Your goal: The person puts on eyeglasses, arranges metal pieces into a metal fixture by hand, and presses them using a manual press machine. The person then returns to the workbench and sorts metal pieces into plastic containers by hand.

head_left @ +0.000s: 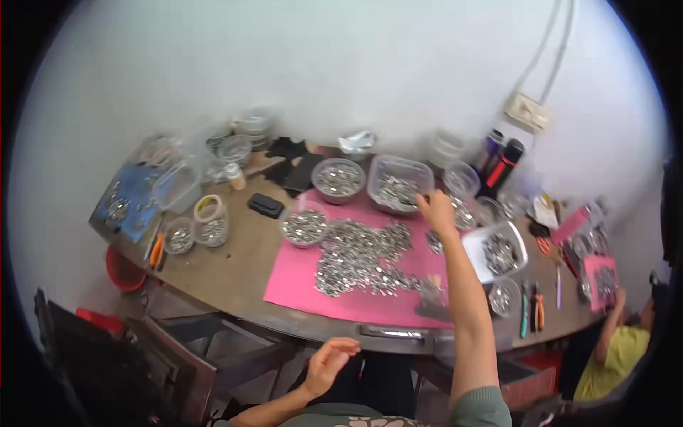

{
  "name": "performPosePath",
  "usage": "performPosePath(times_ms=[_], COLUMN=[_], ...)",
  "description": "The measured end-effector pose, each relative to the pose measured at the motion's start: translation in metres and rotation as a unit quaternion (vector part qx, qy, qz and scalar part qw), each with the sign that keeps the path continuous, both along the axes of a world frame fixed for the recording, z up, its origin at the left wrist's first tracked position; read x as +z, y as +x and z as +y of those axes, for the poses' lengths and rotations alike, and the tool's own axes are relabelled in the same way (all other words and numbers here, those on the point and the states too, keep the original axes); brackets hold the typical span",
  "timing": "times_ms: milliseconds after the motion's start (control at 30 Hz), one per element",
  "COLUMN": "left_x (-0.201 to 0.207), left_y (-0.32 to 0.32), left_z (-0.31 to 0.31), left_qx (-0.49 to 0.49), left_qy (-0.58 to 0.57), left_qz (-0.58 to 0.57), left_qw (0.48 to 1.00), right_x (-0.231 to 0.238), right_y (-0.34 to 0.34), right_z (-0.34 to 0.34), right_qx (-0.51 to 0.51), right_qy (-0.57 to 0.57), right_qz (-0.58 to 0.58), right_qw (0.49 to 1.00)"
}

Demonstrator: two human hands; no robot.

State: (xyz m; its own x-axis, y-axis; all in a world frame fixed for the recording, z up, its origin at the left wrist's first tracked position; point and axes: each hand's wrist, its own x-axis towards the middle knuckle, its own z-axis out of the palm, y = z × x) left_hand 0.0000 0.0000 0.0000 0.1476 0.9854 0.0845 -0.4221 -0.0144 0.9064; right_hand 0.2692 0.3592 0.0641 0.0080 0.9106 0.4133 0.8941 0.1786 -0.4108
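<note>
My right hand (437, 212) reaches forward to the right rim of a clear square tub (400, 171) that holds small shiny metal pieces. Its fingers are closed in a pinch; whatever is between them is too small to make out. Back near my body, my left hand (329, 366) hovers before the table's front edge, loosely curved with thumb and fingers apart and nothing in it. A wide pile of silvery metal pieces (363, 252) lies spread on a pink mat (292, 281). Two round bowls, a far bowl (339, 178) and a nearer bowl (306, 224), hold similar pieces.
A white tray (473, 249) with metal parts stands right of my arm, near green-handled pliers (525, 313) and orange-handled pliers (538, 309). Bottles (506, 164) stand at the back right. Left are tubs (178, 186) and a blue mat (146, 213). Another person (615, 359) sits at far right.
</note>
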Motion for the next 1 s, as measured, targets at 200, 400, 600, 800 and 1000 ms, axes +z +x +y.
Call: performPosePath(times_ms=[200, 400, 600, 800, 1000], left_x=[0.005, 0.016, 0.015, -0.005, -0.011], left_y=[0.000, 0.011, 0.030, 0.033, 0.013], left_z=[0.022, 0.033, 0.040, 0.018, -0.002], left_qx=[-0.093, -0.099, -0.125, -0.051, -0.023], left_qy=[0.008, 0.044, 0.027, -0.036, -0.074], left_qz=[-0.011, -0.027, -0.037, -0.065, -0.037], left_qw=[0.996, 0.994, 0.991, 0.996, 0.996], right_x=[-0.004, 0.055, -0.003, -0.048, -0.051], right_y=[0.008, -0.007, -0.038, -0.086, -0.093], right_z=[0.005, -0.156, -0.328, -0.368, -0.388], right_qx=[-0.022, 0.097, 0.069, 0.126, 0.280], right_qy=[0.160, 0.057, -0.055, 0.099, -0.101], right_qz=[0.115, 0.375, 0.443, 0.207, 0.408], right_qw=[0.980, 0.920, 0.892, 0.965, 0.863])
